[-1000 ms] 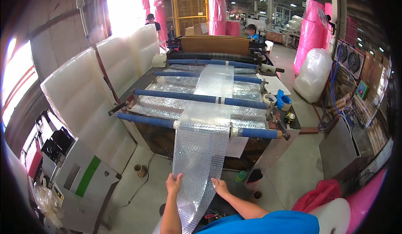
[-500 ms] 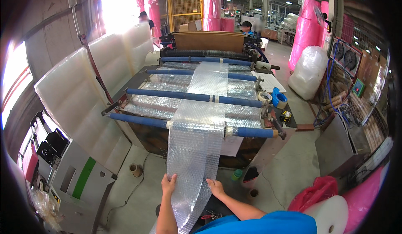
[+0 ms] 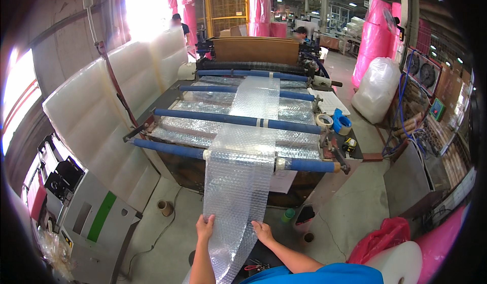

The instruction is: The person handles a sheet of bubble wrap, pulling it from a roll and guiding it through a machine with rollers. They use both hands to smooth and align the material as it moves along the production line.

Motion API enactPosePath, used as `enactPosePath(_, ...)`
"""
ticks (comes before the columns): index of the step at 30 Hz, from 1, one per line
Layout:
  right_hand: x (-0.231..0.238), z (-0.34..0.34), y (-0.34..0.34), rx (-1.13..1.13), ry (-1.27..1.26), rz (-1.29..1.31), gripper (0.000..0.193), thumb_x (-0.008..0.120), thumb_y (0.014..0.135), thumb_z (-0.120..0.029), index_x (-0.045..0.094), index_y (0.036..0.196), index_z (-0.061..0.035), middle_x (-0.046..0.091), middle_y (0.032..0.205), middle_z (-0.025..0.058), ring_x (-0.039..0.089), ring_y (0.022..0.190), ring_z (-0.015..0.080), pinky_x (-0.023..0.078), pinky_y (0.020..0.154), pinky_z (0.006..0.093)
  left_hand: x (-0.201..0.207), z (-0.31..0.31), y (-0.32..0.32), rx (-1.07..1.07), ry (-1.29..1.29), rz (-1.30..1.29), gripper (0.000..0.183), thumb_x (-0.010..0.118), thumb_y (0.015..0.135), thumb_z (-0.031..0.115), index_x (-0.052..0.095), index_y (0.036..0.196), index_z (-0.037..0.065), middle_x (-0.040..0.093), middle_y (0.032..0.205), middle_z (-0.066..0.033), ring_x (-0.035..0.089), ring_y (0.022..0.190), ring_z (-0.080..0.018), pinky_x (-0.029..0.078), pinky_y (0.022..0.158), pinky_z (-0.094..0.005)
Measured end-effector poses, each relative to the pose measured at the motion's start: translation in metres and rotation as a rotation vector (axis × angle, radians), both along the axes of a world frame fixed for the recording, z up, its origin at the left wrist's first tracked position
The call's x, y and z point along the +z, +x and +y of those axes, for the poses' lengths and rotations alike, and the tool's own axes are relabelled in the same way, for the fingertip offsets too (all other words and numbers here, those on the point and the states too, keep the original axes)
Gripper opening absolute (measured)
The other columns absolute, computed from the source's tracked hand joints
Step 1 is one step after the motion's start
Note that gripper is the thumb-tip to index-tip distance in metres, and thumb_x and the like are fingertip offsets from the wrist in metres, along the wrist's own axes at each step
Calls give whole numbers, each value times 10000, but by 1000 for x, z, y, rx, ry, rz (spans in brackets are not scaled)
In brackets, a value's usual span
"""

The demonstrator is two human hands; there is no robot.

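A long strip of clear bubble wrap point(image 3: 243, 182) runs down the middle of a big machine point(image 3: 243, 116), passes over its blue rollers point(image 3: 238, 120) and hangs off the nearest roller toward the person at the bottom of the view. The left hand point(image 3: 205, 228) rests flat on the left edge of the strip, fingers together and pointing up, thumb out toward the sheet; whether it pinches the edge cannot be told. The right hand point(image 3: 263, 231) lies on the right edge just across from it, fingers loosely curled onto the plastic, and its grip is equally unclear. Between the two hands the strip sags on down past the blue sleeve point(image 3: 324, 274). A roll of tape point(image 3: 324, 120) and a blue tool point(image 3: 339, 120) sit on the machine's right shelf. A fat clear bag point(image 3: 375, 96) stands on the floor to the right, with pink rolls point(image 3: 375, 35) behind it. White foam panels point(image 3: 96, 116) lean along the left side, and a grey cabinet point(image 3: 86, 218) stands lower left.
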State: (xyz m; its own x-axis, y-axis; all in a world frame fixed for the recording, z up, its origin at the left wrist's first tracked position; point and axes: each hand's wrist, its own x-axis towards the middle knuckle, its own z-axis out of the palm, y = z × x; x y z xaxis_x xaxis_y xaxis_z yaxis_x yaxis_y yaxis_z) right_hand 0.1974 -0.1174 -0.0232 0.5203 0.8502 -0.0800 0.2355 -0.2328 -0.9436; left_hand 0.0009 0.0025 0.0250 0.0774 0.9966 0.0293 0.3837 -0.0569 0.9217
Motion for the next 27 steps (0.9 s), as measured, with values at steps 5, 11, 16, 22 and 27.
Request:
enactPosePath(5,0,-10,-4,29,18,41,451,474,810,-427,547,650,-12,507,528,68,496,511,155,393,509,309,-16,-9,-7,8,8,29,301,617,735,282,501,725,5,543,581,-78,512,531,-150,412,522,-298)
enactPosePath(11,41,20,27,-7,69,-146,436,501,792,-380,542,616,17,507,525,124,507,504,183,397,501,332,19,32,16,-81,23,25,293,592,747,289,521,715,6,535,566,-80,517,526,-173,406,514,-306)
enactPosePath(16,78,53,65,99,183,-59,427,535,774,-398,552,621,1,523,529,75,518,509,162,406,514,297,65,66,33,-173,-44,-78,318,560,776,311,551,709,1,523,557,-51,499,527,-134,399,506,-299)
enactPosePath(22,117,83,70,-94,270,44,366,510,818,-336,518,627,-24,471,520,9,449,461,82,363,438,235,102,91,63,-40,219,-91,335,595,747,328,543,779,-1,551,617,-48,510,552,-135,413,532,-288)
enactPosePath(27,137,72,41,-259,346,128,348,534,804,-321,504,632,-20,466,493,15,450,438,89,359,423,241,114,62,50,-50,-106,-2,503,739,582,373,542,863,5,593,761,-85,550,689,-163,439,640,-296)
